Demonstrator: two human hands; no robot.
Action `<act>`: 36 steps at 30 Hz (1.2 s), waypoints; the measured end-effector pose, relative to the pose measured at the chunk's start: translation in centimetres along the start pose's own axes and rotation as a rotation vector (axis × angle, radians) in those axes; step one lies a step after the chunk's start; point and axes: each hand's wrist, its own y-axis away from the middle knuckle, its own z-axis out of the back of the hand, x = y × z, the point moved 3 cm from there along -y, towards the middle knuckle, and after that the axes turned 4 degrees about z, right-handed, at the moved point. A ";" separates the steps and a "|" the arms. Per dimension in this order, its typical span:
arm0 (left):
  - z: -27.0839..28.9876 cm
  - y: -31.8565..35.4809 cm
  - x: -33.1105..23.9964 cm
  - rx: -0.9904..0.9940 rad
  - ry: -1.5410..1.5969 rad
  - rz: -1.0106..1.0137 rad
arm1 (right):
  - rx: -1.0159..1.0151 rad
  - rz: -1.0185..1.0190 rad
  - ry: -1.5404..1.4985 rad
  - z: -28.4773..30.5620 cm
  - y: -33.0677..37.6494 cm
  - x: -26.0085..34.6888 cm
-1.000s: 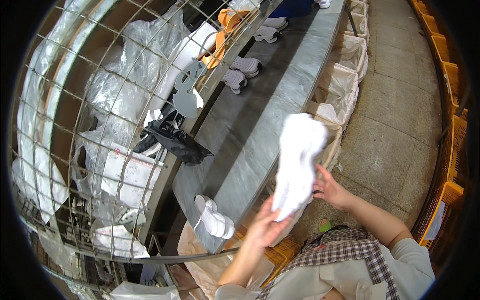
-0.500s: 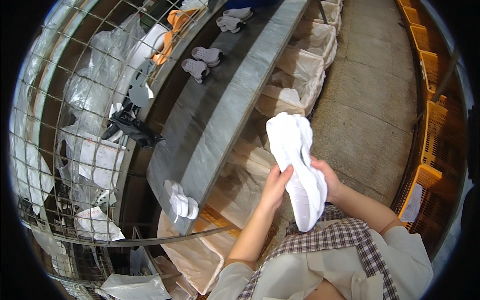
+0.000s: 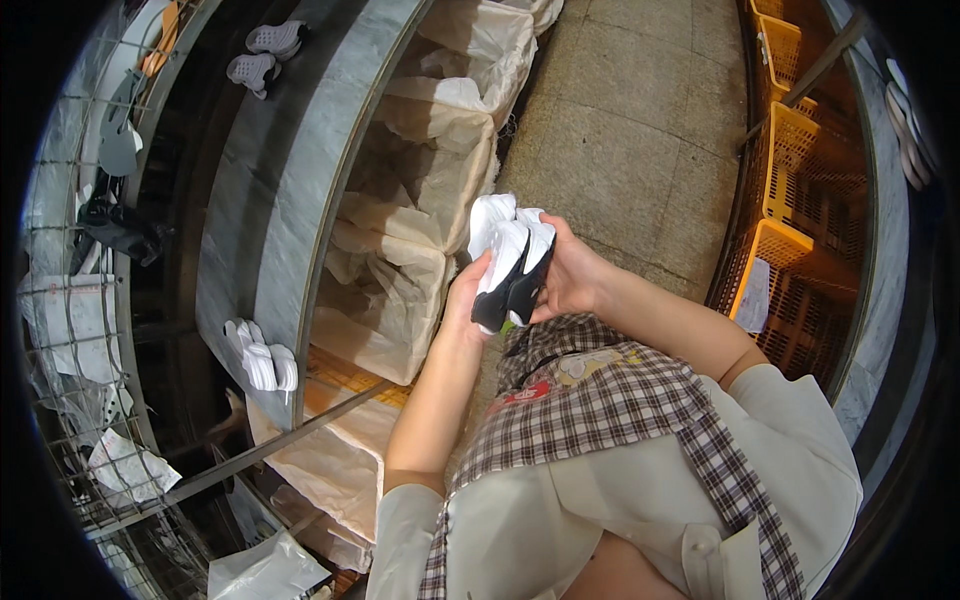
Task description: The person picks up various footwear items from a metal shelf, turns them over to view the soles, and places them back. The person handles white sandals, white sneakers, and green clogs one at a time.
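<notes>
A pair of white shoe soles with black ends is pressed together between my two hands in front of my apron. My left hand grips the pair along its left side. On the opposite side, my right hand holds it with the fingers partly hidden behind it. The white ends point away from me and the black ends lie nearer my body. To the left, another white pair rests near the close end of a long grey bench.
Farther along the bench lies a whitish pair with holes. Cloth-lined bins stand beside the bench. Orange crates line the right side of the tiled walkway. A wire mesh rack rises at far left.
The pair has been turned in my hands, so black parts now show. Both hands have brought it to a different angle. My view has swung, shifting the bench and rack leftward.
</notes>
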 end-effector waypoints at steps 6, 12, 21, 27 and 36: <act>0.5 0.3 0.9 -0.062 0.016 -0.027 | -0.063 -0.028 0.026 0.3 -0.2 -0.6; 1.3 0.4 0.6 -0.054 0.055 -0.019 | -0.039 -0.024 0.057 -0.3 -0.3 -0.9; 3.1 -1.1 0.8 0.076 0.100 0.058 | -0.042 -0.030 0.051 -0.6 -0.5 -0.8; 1.9 0.0 0.5 -0.016 0.022 0.035 | -0.085 -0.027 0.042 -1.1 -0.3 -0.6; 0.4 0.9 0.3 -0.043 -0.098 0.228 | -0.127 -0.063 0.083 -1.4 -0.9 -0.4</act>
